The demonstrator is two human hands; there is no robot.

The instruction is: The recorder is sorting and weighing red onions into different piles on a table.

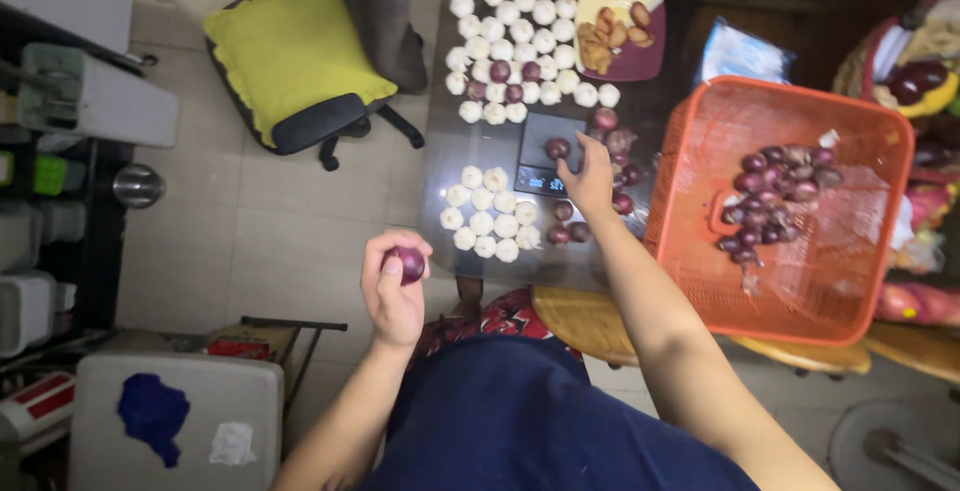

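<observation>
Over the glass table (440, 166), our left hand (395, 286) grips a small round purple onion (408, 263). Our right hand (590, 176), fingers loosely spread and empty, touches another purple onion (557, 148) on the small dark scale (545, 156); a nudge could roll it off.

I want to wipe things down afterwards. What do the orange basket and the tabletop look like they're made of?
Orange basket: likely moulded plastic, with uniform colour and fine open mesh walls. Tabletop: apparently dark glass, glossy, with bright glare by the garlic bulbs.

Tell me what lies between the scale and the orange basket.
In the head view, loose red onions and the right hand lie between the scale and the orange basket.
</observation>
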